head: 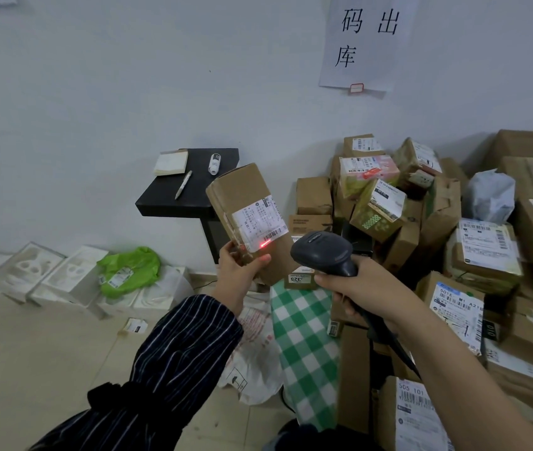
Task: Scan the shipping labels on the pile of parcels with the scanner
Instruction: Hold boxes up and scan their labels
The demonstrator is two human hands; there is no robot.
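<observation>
Left sleeve (174, 369), dark with white stripes, fills the lower foreground; the bare right forearm enters from the bottom right.

Pile of parcels (473, 242): brown cartons and a few bags, heaped against the white wall on the right, many with white labels facing out. A green-and-white checked bag (304, 346) leans at the pile's near left edge.

White boxes (31, 275) line the wall at left, with a green bag (128, 271) lying on them.

Black side table (193, 196) stands against the wall, carrying a notepad (171, 162), a pen (183, 184) and a small white bottle (214, 162).

Held parcel (242, 193): long brown carton, tilted, raised in front of the table and left of the pile. Left hand (237, 271) grips its lower end, thumb on the front face.

Scanner (322, 252): dark grey, pistol-shaped, just beside the held parcel, its head aimed at it. Right hand (356, 288) is wrapped round its handle; its cable (388, 340) trails along the forearm.

Shipping label (258, 221): white, on the carton's front face. A red light spot (263, 245) falls at the barcode end.
</observation>
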